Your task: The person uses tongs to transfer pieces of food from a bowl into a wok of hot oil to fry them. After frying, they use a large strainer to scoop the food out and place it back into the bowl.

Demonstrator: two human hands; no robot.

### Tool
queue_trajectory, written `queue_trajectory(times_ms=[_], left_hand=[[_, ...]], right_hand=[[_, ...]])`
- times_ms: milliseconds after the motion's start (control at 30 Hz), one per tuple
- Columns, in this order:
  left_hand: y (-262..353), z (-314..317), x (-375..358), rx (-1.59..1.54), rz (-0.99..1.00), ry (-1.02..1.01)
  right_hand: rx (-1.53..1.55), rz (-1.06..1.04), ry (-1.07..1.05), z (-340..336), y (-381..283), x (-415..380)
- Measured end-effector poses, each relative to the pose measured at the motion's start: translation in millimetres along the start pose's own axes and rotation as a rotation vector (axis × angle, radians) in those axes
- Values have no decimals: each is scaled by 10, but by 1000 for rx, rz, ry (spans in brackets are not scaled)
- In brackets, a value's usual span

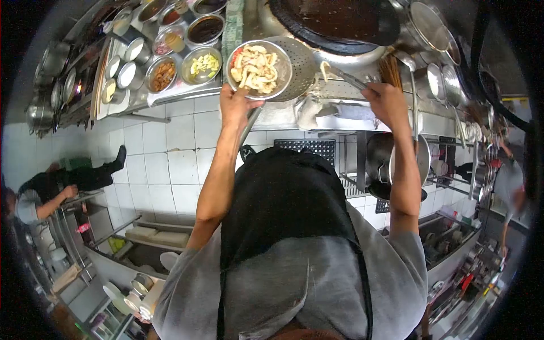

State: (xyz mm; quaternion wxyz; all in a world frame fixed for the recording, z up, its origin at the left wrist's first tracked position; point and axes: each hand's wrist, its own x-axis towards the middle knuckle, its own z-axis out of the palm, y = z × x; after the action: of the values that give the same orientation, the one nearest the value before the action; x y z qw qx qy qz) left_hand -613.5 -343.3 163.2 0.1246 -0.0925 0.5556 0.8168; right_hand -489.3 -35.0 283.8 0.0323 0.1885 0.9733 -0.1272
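Note:
My left hand (237,106) is closed on the rim of a metal bowl (288,84) filled with pale, cooked-looking food pieces (258,69), with a bit of red at the left side. Behind the bowl, a perforated skimmer (300,65) lies over the counter, its handle running down past my left wrist. To the right, my right hand (388,105) grips metal tongs (350,78) that point left towards the skimmer. A pale food piece (324,69) shows at their tips.
A large wok (334,25) with dark contents sits on the stove ahead. Bowls of ingredients (202,66) and sauces (204,29) crowd the left counter. A ladle (412,85) and strainers (429,25) stand at right. Another person (51,192) is at far left, one more (510,181) at far right.

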Motion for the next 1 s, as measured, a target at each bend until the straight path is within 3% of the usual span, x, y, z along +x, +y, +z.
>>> queue_trajectory(times_ms=[100, 200, 333, 400, 567, 633, 733, 800, 900, 1000], left_hand=[[-10, 80, -23, -1, -43, -55], [-8, 134, -38, -11, -73, -98], [76, 72, -56, -55, -74, -72], [94, -12, -19, -26, -12, -57], [97, -56, 39, -37, -16, -66], [115, -19, -3, -31, -32, -73], [120, -18, 8, -15, -36, -97], [77, -54, 74, -31, -34, -79], [77, -36, 62, 65, -93, -87], [80, 21, 85, 108, -127, -169]], right_hand=[[93, -161, 88, -179, -337, -80], [-86, -193, 47, -145, -658, -29], [-83, -107, 117, -207, -559, 16], [-251, 84, -106, -206, -415, 68], [-284, 102, -110, 797, -120, 393], [-199, 21, -28, 1168, 69, 511], [-235, 97, -96, 621, -41, 289], [-115, 79, 54, 331, 77, 86], [-49, -13, 120, -272, -160, -124], [-106, -183, 238, -467, -545, -216]])
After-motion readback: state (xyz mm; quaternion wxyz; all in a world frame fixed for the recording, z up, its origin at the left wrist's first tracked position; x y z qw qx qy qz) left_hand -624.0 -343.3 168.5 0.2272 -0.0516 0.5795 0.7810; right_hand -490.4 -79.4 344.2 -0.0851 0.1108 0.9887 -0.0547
